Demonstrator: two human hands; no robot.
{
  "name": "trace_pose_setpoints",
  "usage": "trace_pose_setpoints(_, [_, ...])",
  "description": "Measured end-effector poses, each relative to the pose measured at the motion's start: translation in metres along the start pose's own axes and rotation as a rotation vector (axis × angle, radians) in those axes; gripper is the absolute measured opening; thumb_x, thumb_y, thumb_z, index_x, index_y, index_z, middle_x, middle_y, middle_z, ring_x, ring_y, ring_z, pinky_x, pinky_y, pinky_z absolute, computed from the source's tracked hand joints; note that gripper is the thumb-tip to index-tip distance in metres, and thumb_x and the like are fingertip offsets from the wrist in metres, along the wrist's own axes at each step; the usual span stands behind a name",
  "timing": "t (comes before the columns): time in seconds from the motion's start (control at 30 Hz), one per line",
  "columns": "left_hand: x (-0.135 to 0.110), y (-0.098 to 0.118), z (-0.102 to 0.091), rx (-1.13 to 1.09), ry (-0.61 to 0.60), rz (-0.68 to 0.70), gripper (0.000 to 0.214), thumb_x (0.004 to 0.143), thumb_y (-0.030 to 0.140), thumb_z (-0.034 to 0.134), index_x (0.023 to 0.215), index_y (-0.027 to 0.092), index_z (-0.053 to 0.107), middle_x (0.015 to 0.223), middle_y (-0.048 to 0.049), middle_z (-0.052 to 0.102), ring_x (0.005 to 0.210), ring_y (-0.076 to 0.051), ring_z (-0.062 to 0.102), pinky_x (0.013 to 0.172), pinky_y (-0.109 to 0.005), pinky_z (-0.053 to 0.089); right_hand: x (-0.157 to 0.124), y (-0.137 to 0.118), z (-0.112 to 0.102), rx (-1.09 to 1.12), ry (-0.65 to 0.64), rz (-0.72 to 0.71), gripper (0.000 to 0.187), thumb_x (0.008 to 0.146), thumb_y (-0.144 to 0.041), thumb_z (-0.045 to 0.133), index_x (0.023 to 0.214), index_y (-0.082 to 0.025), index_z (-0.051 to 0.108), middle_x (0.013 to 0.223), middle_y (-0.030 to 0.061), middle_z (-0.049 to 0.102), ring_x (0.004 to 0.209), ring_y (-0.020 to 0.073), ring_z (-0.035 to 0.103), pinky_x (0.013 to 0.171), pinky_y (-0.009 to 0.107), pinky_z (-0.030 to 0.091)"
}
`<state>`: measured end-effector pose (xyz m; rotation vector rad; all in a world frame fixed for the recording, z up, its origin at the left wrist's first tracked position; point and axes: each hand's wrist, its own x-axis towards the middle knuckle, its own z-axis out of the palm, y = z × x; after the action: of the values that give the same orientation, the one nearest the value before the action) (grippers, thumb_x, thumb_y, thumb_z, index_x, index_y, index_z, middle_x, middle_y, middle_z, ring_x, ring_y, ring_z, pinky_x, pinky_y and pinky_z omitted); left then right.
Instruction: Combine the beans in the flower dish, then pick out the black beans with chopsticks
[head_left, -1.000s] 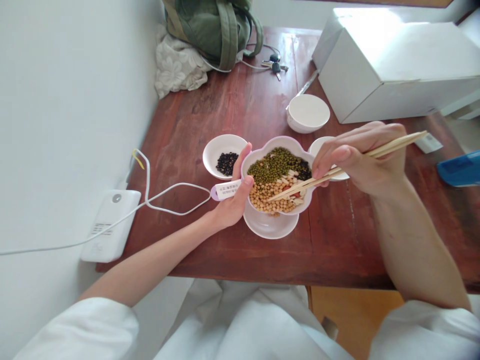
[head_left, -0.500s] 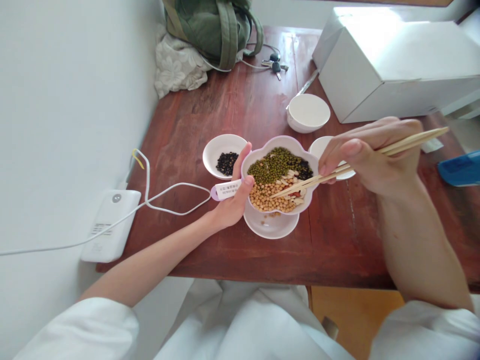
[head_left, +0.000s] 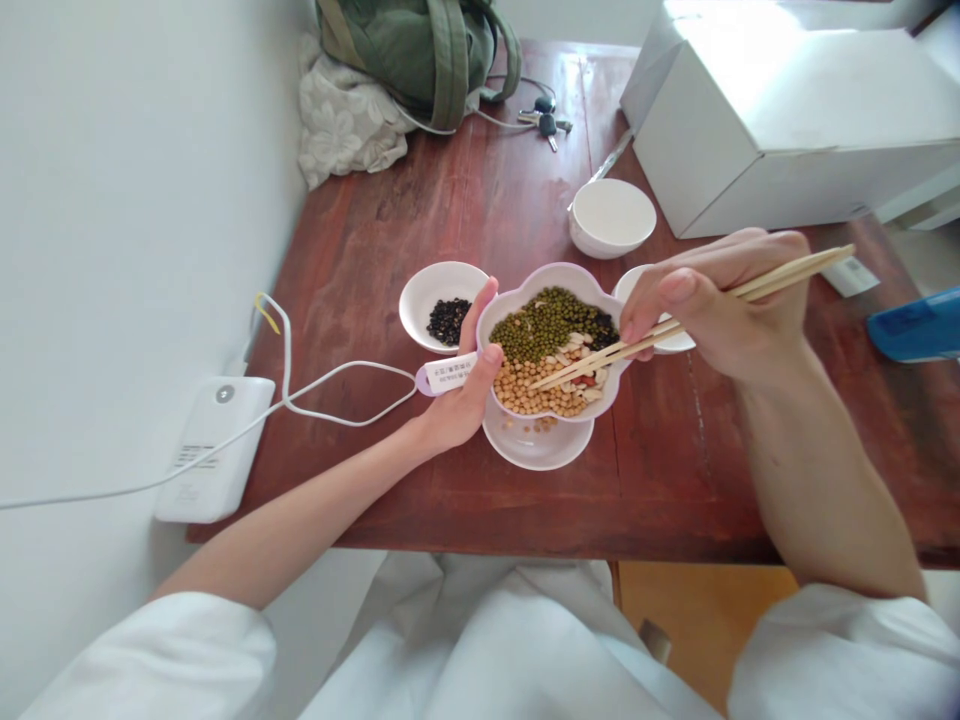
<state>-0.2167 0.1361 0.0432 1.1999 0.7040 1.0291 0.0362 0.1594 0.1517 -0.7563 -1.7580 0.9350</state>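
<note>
A flower-shaped pale purple bowl point(head_left: 553, 278) holds mixed green, yellow, black and red beans and white seeds. My left hand point(head_left: 461, 395) is closed on its left rim, thumb beside a paper label point(head_left: 448, 373). In my right hand point(head_left: 712, 300), closed, is a pair of wooden chopsticks point(head_left: 690, 315) whose tips reach into the beans near the bowl's middle. Under the bowl's near edge sits a white dish point(head_left: 536, 448) with a few yellow beans. A white dish with black beans point(head_left: 439, 305) lies to the left. Another white dish point(head_left: 637, 290) lies partly hidden behind my right hand.
The wooden table point(head_left: 487, 200) also carries an empty white bowl point(head_left: 611, 215), a large white box point(head_left: 787, 110), keys point(head_left: 544, 120), a green bag point(head_left: 420, 50) on a flowered cloth, and a blue object point(head_left: 915, 325) at right. A white device point(head_left: 210, 445) with cable sits by the wall.
My right hand drew back to the right with the chopsticks, then returned left, tips staying in the beans. The view shifted slightly. My left hand kept its hold on the bowl.
</note>
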Motion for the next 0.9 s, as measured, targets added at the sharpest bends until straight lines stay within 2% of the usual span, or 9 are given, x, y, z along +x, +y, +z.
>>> trace_pose_setpoints(0.13, [0.0004,-0.0013,-0.0007,0.011,0.045,0.006,0.065,0.105,0.066,0.058,0.161,0.033,0.055,0.15,-0.0061,0.073,0.162,-0.026,0.046,0.138,-0.044,0.033,-0.0009,0.0009,-0.0025,0.01,-0.026,0.0,0.043,0.104,-0.042,0.072,0.072,-0.016,0.082,0.061,0.0051,0.074,0.049,0.0157,0.069,0.039,0.023,0.047])
trace_pose_setpoints(0.3, [0.0004,-0.0028,-0.001,0.013,0.006,0.025,0.057,0.109,0.062,0.054,0.156,0.032,0.059,0.146,-0.0055,0.075,0.164,-0.025,0.044,0.138,-0.045,0.033,-0.0027,0.0007,-0.0092,-0.07,0.08,-0.035,0.044,0.101,-0.049,0.075,0.071,-0.018,0.083,0.059,0.0038,0.073,0.048,0.017,0.07,0.04,0.025,0.05])
trace_pose_setpoints(0.53, [0.0006,-0.0034,-0.0009,0.021,0.056,0.015,0.059,0.106,0.063,0.058,0.156,0.032,0.06,0.148,-0.006,0.074,0.164,-0.026,0.043,0.14,-0.043,0.029,-0.0028,0.0037,-0.0006,0.043,-0.019,0.04,0.043,0.104,-0.045,0.072,0.073,-0.018,0.083,0.059,0.003,0.073,0.048,0.0147,0.069,0.039,0.022,0.046])
trace_pose_setpoints(0.73, [0.0007,-0.003,-0.0007,0.011,0.015,0.022,0.057,0.108,0.061,0.055,0.159,0.034,0.057,0.148,-0.0045,0.073,0.165,-0.025,0.043,0.14,-0.045,0.031,-0.0029,-0.0002,-0.0068,-0.085,0.125,0.008,0.049,0.101,-0.054,0.074,0.067,-0.019,0.081,0.057,0.0025,0.071,0.046,0.0154,0.068,0.037,0.024,0.048])
trace_pose_setpoints(0.9, [0.0022,-0.0026,-0.001,0.041,0.022,0.038,0.057,0.108,0.063,0.054,0.157,0.033,0.059,0.149,-0.0043,0.073,0.167,-0.025,0.038,0.142,-0.043,0.026,-0.0031,0.0011,-0.0001,0.026,0.022,0.039,0.043,0.104,-0.043,0.073,0.071,-0.017,0.082,0.058,0.0029,0.071,0.049,0.0159,0.07,0.037,0.022,0.047])
